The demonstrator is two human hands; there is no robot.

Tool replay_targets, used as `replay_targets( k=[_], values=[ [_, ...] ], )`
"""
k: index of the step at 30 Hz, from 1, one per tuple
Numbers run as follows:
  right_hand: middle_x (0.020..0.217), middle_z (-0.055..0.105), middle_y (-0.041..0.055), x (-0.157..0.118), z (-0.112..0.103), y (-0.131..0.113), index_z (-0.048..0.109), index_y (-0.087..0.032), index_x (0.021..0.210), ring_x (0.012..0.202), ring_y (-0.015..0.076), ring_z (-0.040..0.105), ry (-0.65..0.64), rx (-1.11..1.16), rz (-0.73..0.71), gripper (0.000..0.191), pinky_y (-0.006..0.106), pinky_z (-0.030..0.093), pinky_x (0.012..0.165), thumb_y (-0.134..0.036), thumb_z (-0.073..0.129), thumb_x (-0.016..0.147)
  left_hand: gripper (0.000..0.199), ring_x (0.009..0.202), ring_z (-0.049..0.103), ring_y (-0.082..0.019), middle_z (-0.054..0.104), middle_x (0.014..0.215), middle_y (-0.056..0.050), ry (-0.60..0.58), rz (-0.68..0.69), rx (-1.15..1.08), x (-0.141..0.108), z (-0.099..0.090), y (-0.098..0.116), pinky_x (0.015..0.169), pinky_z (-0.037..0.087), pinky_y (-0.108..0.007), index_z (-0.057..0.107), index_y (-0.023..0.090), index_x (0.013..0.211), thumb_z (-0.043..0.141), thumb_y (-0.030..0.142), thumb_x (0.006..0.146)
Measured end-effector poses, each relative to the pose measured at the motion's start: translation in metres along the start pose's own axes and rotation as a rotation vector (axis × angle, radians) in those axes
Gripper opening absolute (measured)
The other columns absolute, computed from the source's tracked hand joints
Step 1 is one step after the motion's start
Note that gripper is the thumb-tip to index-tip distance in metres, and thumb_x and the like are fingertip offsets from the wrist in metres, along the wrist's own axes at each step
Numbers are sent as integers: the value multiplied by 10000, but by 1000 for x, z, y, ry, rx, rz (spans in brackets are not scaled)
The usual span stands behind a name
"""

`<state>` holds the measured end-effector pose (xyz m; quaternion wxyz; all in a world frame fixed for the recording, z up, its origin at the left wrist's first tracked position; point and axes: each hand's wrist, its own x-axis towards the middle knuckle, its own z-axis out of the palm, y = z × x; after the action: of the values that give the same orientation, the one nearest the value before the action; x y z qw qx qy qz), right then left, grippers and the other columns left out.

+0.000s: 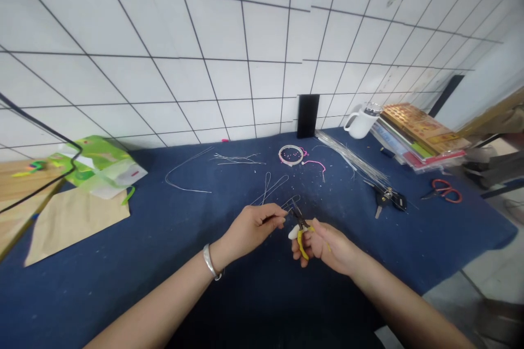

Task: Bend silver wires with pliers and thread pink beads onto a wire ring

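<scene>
My left hand (256, 229), a silver bracelet on its wrist, is closed in a pinch on a thin wire; little of the wire shows between the fingertips. Yellow-handled pliers (303, 242) sit in my right hand (331, 248), fingers wrapped round the grips, with a white covering on one finger. The dark jaws point up and left, close by my left fingertips. Whether they grip the wire is too small to tell. Just beyond my hands lie bent wires (270, 188) with looped ends on the blue cloth (172, 262).
Behind are loose straight wires (239, 160), a ring-shaped dish (291, 155) of small beads, and a long wire bundle (354, 158). Keys (379, 210), red-handled scissors (442, 192), a white mug (362, 121) and stacked books (421, 131) stand right. Left lies a green bag (98, 161).
</scene>
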<state>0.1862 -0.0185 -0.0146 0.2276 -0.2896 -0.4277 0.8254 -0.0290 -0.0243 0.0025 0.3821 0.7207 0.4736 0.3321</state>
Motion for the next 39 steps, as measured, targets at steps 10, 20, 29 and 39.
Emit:
replay_targets(
  k=[10,20,29,39],
  values=[
    [848,589,103,-2,1,-5,560,-121,966,707,153,569,33,19,3,410,283,445,596,-455,335,892,216,737,612,-136,665,834,-36,262,178,505,-6,17,-5,676,472,-238,591,203,1023,460,243,856],
    [797,575,112,-2,4,-2,570,-89,917,694,176,576,-77,262,132,518,310,462,581,-495,250,894,281,775,604,-116,612,1008,-46,327,326,631,-12,17,-8,656,489,-207,535,202,1067,463,108,812],
    [830,566,94,-4,3,-4,542,-124,961,749,184,567,-118,274,132,458,364,474,648,-489,274,888,241,652,600,-120,658,869,-44,280,417,736,-12,19,-13,580,459,-231,537,185,1010,439,97,808],
    [837,574,96,-5,2,-5,515,-130,990,728,176,570,-90,169,42,368,313,458,592,-420,309,895,229,713,602,-126,640,868,-40,125,289,494,-15,35,-4,639,478,-227,534,174,971,406,75,810]
  ],
)
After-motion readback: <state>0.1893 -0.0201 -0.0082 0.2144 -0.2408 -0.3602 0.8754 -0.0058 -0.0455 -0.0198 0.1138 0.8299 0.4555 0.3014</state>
